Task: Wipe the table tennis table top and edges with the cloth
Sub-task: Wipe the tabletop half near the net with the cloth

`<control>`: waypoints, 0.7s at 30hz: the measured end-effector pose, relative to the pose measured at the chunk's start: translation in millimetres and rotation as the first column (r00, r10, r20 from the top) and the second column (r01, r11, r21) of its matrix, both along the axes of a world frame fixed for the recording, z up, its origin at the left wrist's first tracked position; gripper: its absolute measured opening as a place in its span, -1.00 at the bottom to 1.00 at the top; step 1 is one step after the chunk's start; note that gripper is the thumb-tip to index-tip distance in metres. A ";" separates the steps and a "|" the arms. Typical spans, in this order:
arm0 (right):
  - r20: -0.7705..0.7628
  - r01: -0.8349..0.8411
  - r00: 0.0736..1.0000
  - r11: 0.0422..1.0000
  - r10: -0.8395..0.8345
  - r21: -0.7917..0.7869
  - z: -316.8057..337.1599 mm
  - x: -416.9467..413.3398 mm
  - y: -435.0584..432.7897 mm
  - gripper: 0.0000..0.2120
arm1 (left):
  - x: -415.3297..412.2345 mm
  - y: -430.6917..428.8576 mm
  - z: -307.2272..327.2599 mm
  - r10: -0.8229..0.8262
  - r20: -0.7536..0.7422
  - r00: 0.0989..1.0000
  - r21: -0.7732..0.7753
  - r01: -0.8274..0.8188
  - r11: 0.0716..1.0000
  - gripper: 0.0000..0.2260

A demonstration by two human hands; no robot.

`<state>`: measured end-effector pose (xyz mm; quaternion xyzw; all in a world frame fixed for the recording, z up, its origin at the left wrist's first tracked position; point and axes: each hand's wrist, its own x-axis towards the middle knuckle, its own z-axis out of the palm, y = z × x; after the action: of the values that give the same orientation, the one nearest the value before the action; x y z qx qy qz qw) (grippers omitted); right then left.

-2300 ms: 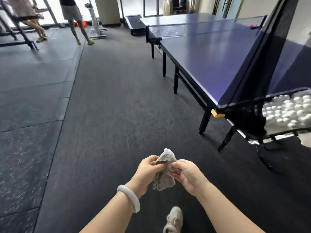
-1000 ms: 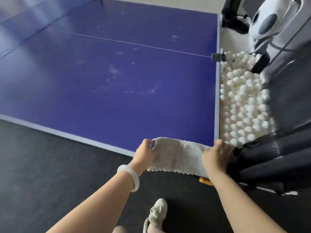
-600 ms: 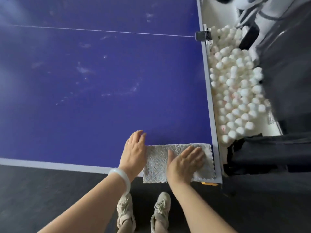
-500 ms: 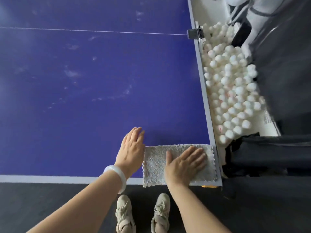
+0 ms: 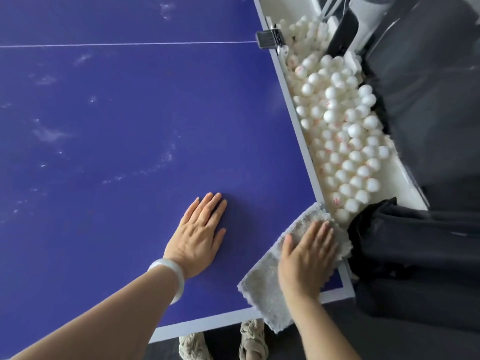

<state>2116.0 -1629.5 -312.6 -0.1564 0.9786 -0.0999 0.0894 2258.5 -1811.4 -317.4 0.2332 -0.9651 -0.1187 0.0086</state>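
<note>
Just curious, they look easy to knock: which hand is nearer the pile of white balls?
Right. The right hand presses the cloth at a corner of the table, beside the balls; the left hand lies flat on bare table, farther off.

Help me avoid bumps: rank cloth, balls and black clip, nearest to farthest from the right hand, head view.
1. cloth: under the right hand, at the corner.
2. balls: just ahead, to the right.
3. black clip: far end, on the edge.

Cloth [image 5: 262, 294] on near right corner of table [image 5: 130, 126], under my right hand [image 5: 306, 258]; my left hand [image 5: 197, 235] on table, left of cloth; balls [image 5: 345, 141] beyond right edge.
</note>
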 end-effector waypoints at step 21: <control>-0.101 -0.657 0.745 0.752 0.659 0.057 -16.9 30.9 20.9 -0.38 | 1.5 -2.8 1.4 -0.007 -0.066 0.998 0.067 0.012 0.998 -0.52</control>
<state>2146.8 -1608.6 -329.5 -0.4957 0.8650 -0.0445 0.0637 2259.9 -1814.2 -316.0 0.2246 -0.9609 -0.1589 0.0317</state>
